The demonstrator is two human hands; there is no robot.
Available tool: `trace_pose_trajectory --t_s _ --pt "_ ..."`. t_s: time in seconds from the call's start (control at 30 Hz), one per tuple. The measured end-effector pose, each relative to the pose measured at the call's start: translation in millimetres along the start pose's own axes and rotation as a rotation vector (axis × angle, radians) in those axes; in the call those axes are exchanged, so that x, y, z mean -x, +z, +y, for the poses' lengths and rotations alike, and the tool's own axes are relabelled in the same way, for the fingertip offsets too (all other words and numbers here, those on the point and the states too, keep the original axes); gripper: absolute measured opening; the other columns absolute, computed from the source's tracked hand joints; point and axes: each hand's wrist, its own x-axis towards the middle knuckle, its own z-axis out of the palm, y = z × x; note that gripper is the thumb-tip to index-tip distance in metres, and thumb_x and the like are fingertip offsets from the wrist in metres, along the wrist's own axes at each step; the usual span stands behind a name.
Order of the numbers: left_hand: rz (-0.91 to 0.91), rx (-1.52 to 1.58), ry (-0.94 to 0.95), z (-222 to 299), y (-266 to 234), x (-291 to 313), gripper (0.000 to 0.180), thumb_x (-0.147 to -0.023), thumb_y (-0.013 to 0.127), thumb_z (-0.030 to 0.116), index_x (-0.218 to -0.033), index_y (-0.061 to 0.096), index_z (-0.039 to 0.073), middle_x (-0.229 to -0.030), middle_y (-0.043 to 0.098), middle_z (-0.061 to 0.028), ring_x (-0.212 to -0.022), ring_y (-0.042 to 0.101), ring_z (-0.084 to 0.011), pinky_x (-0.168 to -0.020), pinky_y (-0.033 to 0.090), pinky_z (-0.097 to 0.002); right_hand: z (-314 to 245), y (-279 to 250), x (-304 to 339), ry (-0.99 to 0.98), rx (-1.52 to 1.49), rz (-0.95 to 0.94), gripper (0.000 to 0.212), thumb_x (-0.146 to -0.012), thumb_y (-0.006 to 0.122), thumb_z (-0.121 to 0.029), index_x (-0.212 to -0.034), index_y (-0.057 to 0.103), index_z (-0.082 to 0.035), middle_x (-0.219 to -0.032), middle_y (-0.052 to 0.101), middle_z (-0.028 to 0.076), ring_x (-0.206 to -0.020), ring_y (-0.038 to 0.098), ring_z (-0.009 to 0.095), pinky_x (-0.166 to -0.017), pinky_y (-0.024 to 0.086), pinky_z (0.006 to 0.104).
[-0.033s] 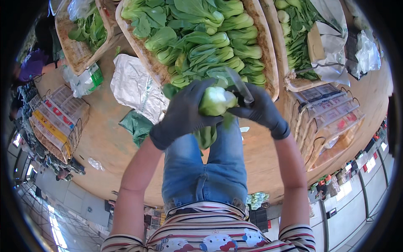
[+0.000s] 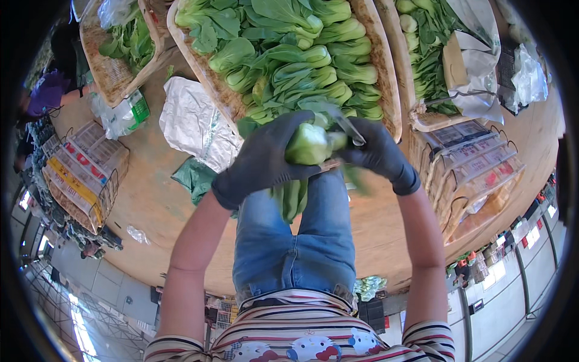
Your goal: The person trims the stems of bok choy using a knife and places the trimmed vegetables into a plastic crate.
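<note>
Both my hands wear dark gloves and meet above my lap. My left hand (image 2: 262, 154) is closed round a head of bok choy (image 2: 306, 146), its pale base up and its leaves hanging below the palm. A small knife (image 2: 347, 125) is gripped in my right hand (image 2: 377, 154), its blurred blade slanting up and left just beyond the base. The right fingers are close against the bok choy's side, by a pale stalk. Below that hand hangs a blurred green leaf (image 2: 356, 180); whether it is held or loose I cannot tell.
In front of me stands a large basket (image 2: 391, 90) with rows of bok choy (image 2: 301, 66). More vegetables fill baskets at the right (image 2: 440, 123) and far left (image 2: 114, 75). White sacking (image 2: 196, 120) and a green bag (image 2: 196, 178) lie on the floor. Wire-handled crates (image 2: 78, 175) flank both sides.
My right hand and the knife have shifted slightly down, and the blade has tilted. The green leaf has moved down and right, below my right hand.
</note>
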Motion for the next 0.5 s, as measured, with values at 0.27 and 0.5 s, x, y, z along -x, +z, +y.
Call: trace_pose_trajectory --t_s 0.27,0.5 --pt "0.112 0.308 -0.203 -12.4 8.6 -15.9 0.051 -0.089 0.06 0.043 -0.116 0.046 0.003 -0.098 0.055 -0.0115 -0.084 0.055 -0.0174 -0.074 0.047 -0.0315 3.1 13.3 -5.8 0.094 -0.166 0.218 0.084 -0.067 0.084 -0.027 -0.133 0.04 0.002 -0.113 0.06 0.016 -0.101 0.058 0.022 -0.087 0.046 0.0325" --pt "-0.082 0.35 -0.187 -24.8 12.5 -30.0 0.042 -0.085 0.069 0.031 -0.11 0.05 0.003 -0.077 0.059 -0.0035 -0.067 0.053 -0.0087 -0.059 0.045 -0.028 6.7 12.9 -8.0 0.121 -0.215 0.187 0.071 -0.066 0.081 -0.014 -0.125 0.045 -0.001 -0.109 0.059 0.014 -0.098 0.057 0.019 -0.085 0.047 0.0306"
